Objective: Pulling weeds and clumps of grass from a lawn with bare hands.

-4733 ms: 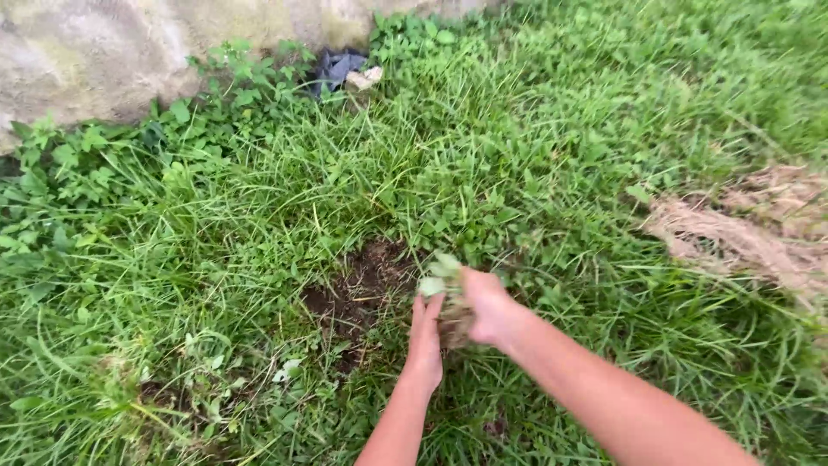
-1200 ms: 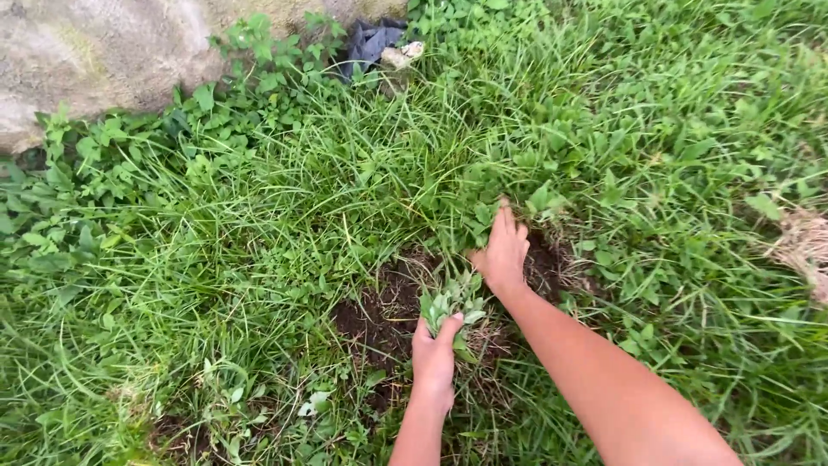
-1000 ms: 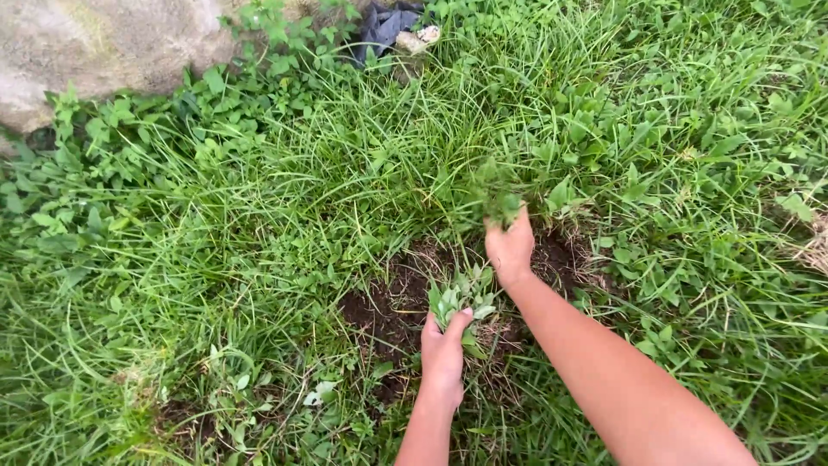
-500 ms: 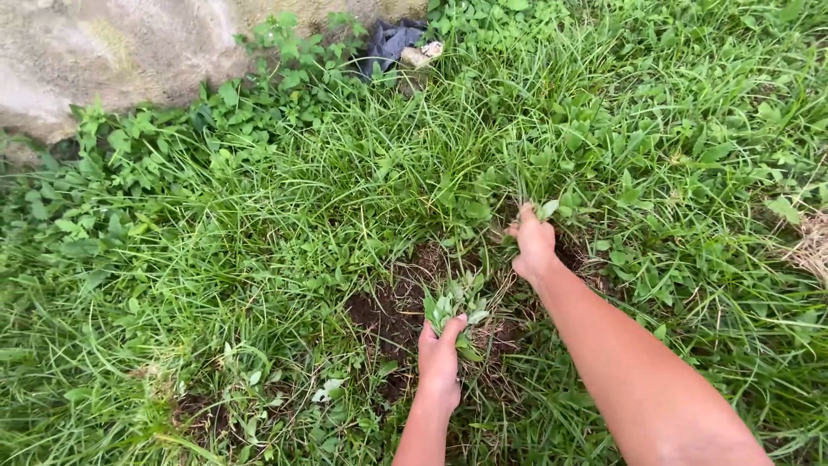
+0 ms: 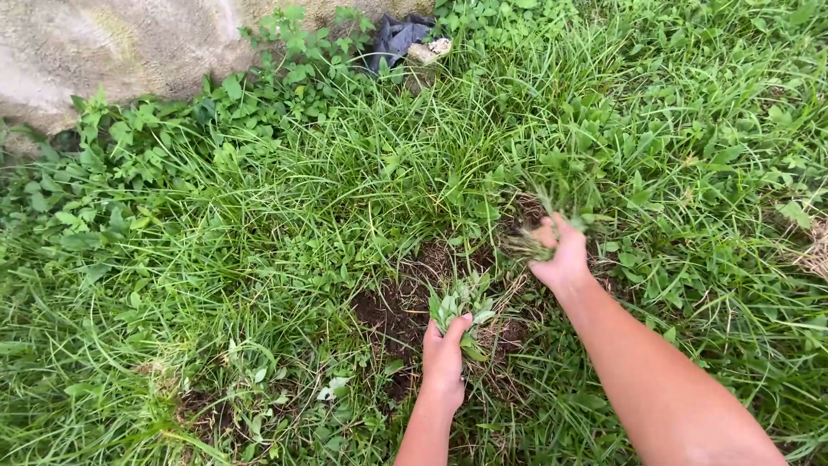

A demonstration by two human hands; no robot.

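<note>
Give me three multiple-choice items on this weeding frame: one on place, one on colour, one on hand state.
1. Where is the bare soil patch?
A. beside the left hand
B. against the stone
C. far right edge

2. What colour is the object at top centre?
A. red
B. dark grey
C. yellow

3. What is the right hand doing?
A. lying flat and open
B. closed on a tuft of grass
C. holding a tool

Answers: 1 A, soil lies just left of the left hand. 2 B, dark against the green. 3 B, fingers wrap the tuft of grass.

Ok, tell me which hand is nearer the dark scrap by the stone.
Right. The right hand grips a grass tuft farther up the picture, towards the dark scrap; the left hand holds pale leaves lower down.
</note>
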